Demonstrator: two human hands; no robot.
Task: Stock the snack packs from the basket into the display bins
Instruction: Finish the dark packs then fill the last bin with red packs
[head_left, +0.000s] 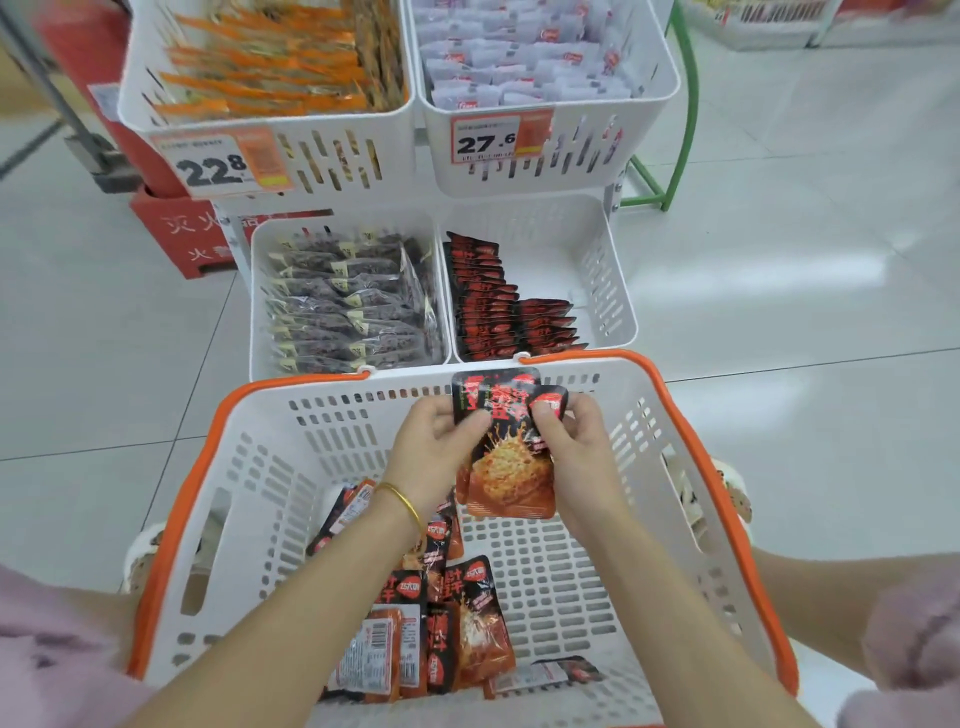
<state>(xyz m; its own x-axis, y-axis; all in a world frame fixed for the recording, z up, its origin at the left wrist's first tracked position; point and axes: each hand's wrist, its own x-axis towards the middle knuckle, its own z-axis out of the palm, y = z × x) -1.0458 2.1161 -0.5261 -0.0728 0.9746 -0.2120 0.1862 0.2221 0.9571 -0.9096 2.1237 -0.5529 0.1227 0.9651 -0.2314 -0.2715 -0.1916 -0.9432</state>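
Both hands hold a small stack of black-and-red snack packs (506, 457) upright over the white basket with orange rim (270, 467). My left hand (436, 441) grips the stack's left edge; my right hand (574, 447) pinches its upper right corner. Several more of the same packs (441, 623) lie loose on the basket floor. Just beyond the basket, the lower right display bin (597, 270) holds two rows of matching packs (493, 306) on its left side; its right part is bare.
The lower left bin (348, 301) is full of dark clear-wrapped packs. Above are two white bins, one with orange packs (270, 62), one with pale packs (524, 52), each with a price tag. A red box (176, 234) stands at left, a green frame (675, 130) at right, on tiled floor.
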